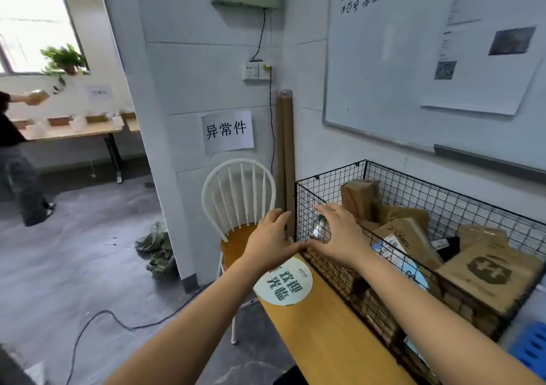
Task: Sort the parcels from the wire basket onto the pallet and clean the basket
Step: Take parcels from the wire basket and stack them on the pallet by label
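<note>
1. Two bare hands reach forward above the wooden counter [325, 331]. Our left hand [270, 238] and right hand [339, 237] both have their fingers spread apart and fairly straight, holding nothing. The thumb tips nearly meet.
2. Nearer to us than the fingers, a round white-and-green sticker [283, 284] lies on the counter.
3. The wire basket [310, 198] stands on the counter. Its near corner sits directly behind our right fingers [328, 210], while our left fingers [274, 216] are just outside its left wall.
4. Brown cardboard parcels [487, 272] fill the basket, to the right of the right fingers and beyond them. One upright parcel [359, 198] stands just past the right fingertips.
5. Behind the left fingers stands a white chair [239, 189] with a wooden seat.
6. Farther beyond the fingers, cardboard tubes [285, 148] lean in the wall corner beside a paper sign [227, 130]. A whiteboard [384, 74] hangs above the basket.
7. Far to the left of the fingers, another person [14, 154] holds a box.
</note>
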